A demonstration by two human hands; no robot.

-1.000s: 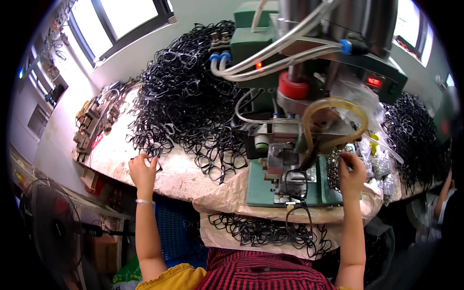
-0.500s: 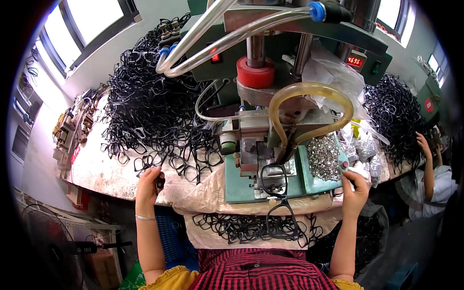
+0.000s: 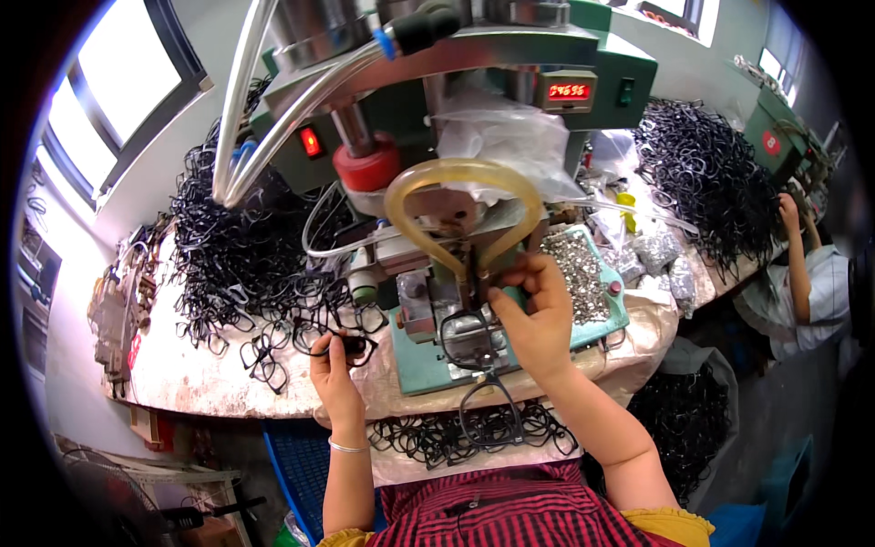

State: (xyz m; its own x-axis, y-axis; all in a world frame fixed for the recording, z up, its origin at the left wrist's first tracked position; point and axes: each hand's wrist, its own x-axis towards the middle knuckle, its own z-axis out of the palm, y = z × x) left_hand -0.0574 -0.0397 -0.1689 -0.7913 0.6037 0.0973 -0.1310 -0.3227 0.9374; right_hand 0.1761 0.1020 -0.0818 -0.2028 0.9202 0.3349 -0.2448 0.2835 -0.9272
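Observation:
My left hand [image 3: 337, 381] is closed in a pinch on a black eyeglass frame [image 3: 372, 351], just left of the green press base [image 3: 417, 372]. Another black eyeglass frame [image 3: 492, 439] sits in the press, one rim under the tool and the other hanging over the base's front edge. My right hand [image 3: 540, 314] is at the press tool, fingers curled and thumb toward the lower end of the looped yellowish hose [image 3: 398, 202]. Whatever its fingertips hold is too small or hidden. Small metal parts [image 3: 576, 264] fill a green tray [image 3: 620, 314] beside this hand.
A large heap of black eyeglass frames [image 3: 232, 237] covers the table's left. Several more frames [image 3: 424, 439] lie on the cloth before me. Bags of small parts [image 3: 652, 255] stand right of the tray. At far right, another person's hand [image 3: 789, 211] touches a second heap [image 3: 702, 173].
My right hand has moved left from the tray's edge to the press tool. My left hand has lifted a frame from the heap's edge and come nearer the press. The view has shifted.

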